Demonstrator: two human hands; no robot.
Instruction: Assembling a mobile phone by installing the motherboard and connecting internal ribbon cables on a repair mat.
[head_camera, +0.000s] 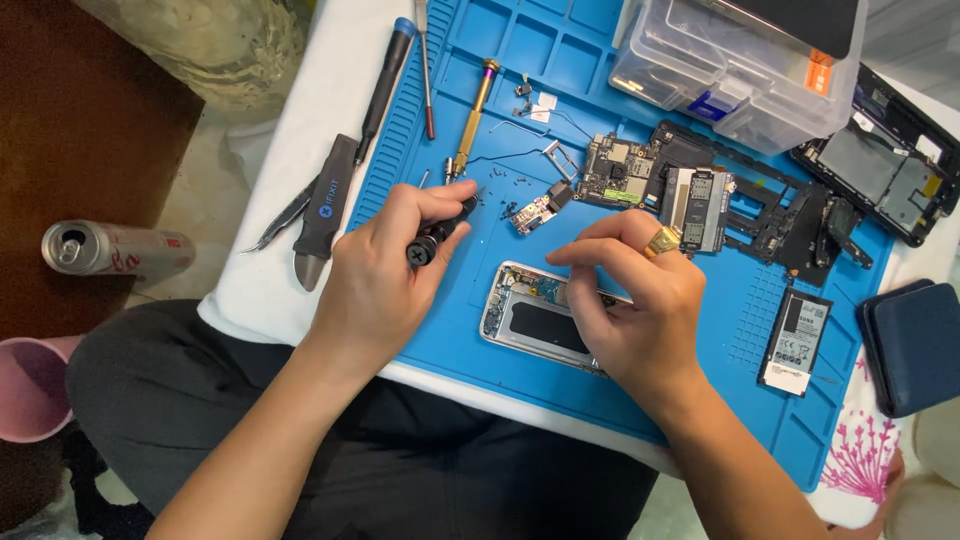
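Observation:
My left hand (385, 265) grips a small black screwdriver (440, 235), its shaft pointing up and right over the blue work mat (640, 390). An opened phone body (535, 315) lies on the mat just below and between my hands. My right hand (630, 300), with a gold ring, rests on the phone's right part, thumb and fingers pinched together over its upper edge; whether they hold a small part I cannot tell. Tiny screws (500, 195) lie scattered above the phone.
Circuit boards (620, 175) and a black frame (790, 215) lie upper right, a battery (797, 340) at right, a clear parts box (735, 65) at the top. A brass driver (470, 115), other screwdrivers (385, 75), a pry tool (325, 205), tweezers and a can (115, 250) sit left.

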